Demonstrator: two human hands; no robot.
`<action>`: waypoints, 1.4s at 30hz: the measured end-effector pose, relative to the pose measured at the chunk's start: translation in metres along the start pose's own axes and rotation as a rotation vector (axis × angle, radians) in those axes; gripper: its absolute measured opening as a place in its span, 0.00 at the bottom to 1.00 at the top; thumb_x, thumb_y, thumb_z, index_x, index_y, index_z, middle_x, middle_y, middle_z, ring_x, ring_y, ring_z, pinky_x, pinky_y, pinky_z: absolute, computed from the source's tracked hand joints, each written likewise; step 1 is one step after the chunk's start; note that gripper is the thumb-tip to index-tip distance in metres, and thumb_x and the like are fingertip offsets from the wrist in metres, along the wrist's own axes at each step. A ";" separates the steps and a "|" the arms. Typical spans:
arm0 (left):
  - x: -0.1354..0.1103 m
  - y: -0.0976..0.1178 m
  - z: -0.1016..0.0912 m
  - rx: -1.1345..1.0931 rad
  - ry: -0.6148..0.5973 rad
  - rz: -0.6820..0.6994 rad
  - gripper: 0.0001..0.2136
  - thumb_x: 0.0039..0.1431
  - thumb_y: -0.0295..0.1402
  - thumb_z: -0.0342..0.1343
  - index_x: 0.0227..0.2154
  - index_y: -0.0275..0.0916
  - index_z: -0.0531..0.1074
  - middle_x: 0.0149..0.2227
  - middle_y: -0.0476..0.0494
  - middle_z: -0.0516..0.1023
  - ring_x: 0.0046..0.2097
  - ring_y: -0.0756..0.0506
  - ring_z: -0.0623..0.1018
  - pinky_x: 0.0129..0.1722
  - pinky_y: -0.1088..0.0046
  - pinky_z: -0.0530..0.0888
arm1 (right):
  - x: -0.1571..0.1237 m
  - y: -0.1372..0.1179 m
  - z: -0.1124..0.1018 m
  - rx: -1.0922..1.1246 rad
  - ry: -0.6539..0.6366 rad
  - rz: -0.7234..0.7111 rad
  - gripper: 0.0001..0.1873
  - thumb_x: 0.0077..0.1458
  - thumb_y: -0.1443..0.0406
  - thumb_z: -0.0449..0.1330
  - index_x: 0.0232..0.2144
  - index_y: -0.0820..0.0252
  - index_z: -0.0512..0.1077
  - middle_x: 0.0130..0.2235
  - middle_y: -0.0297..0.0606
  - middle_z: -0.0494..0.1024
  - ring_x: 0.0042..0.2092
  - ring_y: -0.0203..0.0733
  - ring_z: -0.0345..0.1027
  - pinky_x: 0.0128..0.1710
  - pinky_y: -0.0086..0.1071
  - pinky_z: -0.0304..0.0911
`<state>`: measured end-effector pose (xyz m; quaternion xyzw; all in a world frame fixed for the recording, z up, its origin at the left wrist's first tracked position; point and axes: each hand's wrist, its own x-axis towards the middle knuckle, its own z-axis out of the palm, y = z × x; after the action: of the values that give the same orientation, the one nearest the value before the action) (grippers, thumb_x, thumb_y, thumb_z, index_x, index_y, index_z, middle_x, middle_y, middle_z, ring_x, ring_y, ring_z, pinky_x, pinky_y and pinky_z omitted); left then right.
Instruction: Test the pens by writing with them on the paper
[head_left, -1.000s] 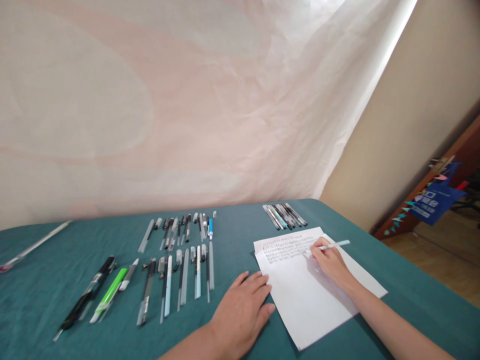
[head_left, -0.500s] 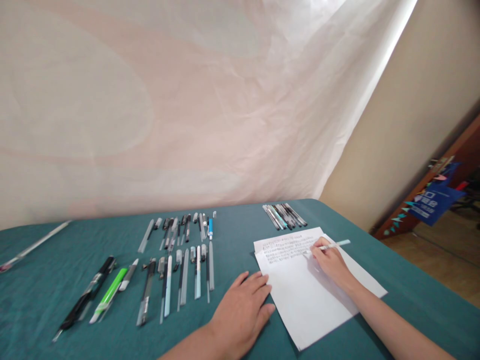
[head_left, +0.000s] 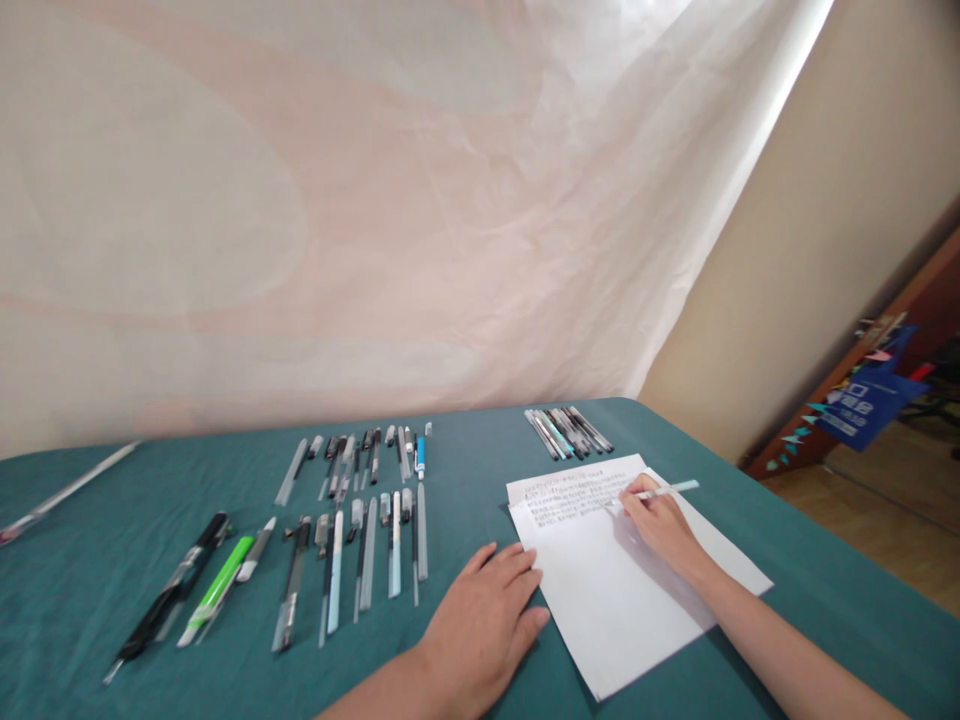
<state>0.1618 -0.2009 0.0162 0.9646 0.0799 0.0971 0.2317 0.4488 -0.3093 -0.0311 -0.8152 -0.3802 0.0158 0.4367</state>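
In my right hand (head_left: 654, 512) is a pale, light-blue pen (head_left: 681, 488), pinched between the fingers. Its tip end is hidden by the fingers, near the lines of handwriting (head_left: 574, 497) on the upper part of the white paper (head_left: 607, 610). There seem to be at least two sheets, their edges slightly offset. My left hand (head_left: 491, 610) lies flat on the green cloth, fingers spread, with the fingertips at the paper's left edge. It holds nothing.
A row of pens (head_left: 570, 432) lies beyond the paper. Left of my left hand are disassembled pens with caps and refills in two rows, a green cutter-like tool (head_left: 217, 590) and a black pen-shaped tool (head_left: 174, 590). A pale stick (head_left: 75, 490) lies far left. A curtain (head_left: 375, 220) hangs behind the table.
Almost nothing differs. My right hand and the pen have shifted very slightly left; my left hand stays in place.
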 end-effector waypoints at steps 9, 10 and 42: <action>-0.002 0.000 0.002 -0.002 -0.001 0.000 0.17 0.62 0.38 0.38 0.51 0.44 0.62 0.56 0.46 0.63 0.58 0.46 0.59 0.58 0.61 0.51 | 0.001 0.004 0.002 0.000 0.013 -0.002 0.08 0.46 0.64 0.50 0.19 0.57 0.60 0.16 0.27 0.62 0.20 0.33 0.56 0.20 0.27 0.50; -0.002 0.000 0.002 -0.002 -0.002 0.002 0.17 0.62 0.38 0.38 0.51 0.44 0.62 0.56 0.46 0.63 0.58 0.46 0.60 0.58 0.61 0.51 | 0.001 0.005 0.002 -0.001 0.014 -0.004 0.08 0.46 0.64 0.50 0.18 0.57 0.59 0.16 0.27 0.62 0.20 0.33 0.56 0.20 0.27 0.50; -0.001 -0.001 0.001 -0.055 0.013 -0.009 0.17 0.61 0.37 0.39 0.50 0.42 0.63 0.55 0.44 0.64 0.57 0.44 0.61 0.58 0.59 0.52 | 0.001 0.001 0.004 0.270 0.043 0.132 0.12 0.48 0.59 0.53 0.19 0.58 0.59 0.15 0.26 0.60 0.18 0.31 0.53 0.18 0.25 0.50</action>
<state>0.1611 -0.2006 0.0147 0.9568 0.0831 0.1046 0.2582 0.4491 -0.3062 -0.0337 -0.7723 -0.3110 0.0780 0.5483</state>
